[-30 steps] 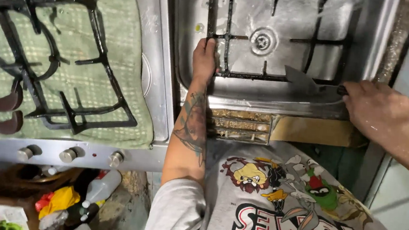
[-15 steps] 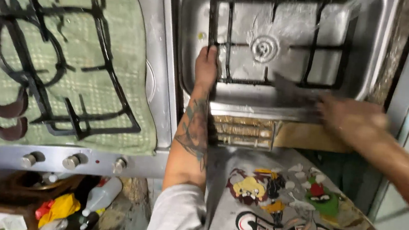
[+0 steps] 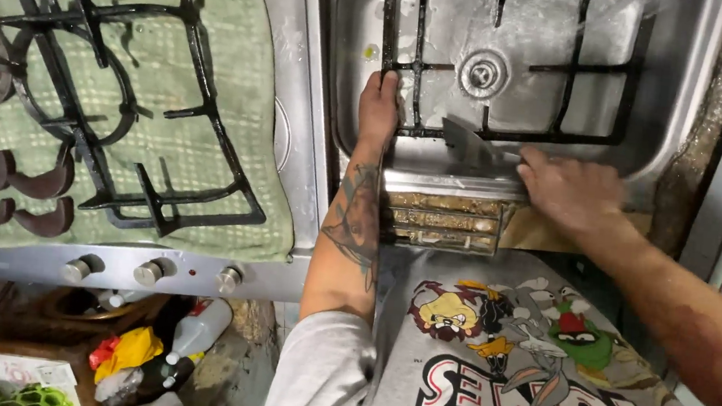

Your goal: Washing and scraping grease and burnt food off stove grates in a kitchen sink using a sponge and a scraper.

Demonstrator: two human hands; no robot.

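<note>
Steel sink (image 3: 349, 96) — left hand (image 3: 379, 108) grips grate (image 3: 516, 63); right hand (image 3: 569, 192) clasps scraper (image 3: 473, 143).

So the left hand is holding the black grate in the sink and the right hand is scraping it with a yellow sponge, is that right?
Not quite. The head view shows the right hand holding a flat metal scraper, not a yellow sponge, with its blade against the grate's near bar. The rest holds: the left hand grips the black grate lying in the sink.
</note>
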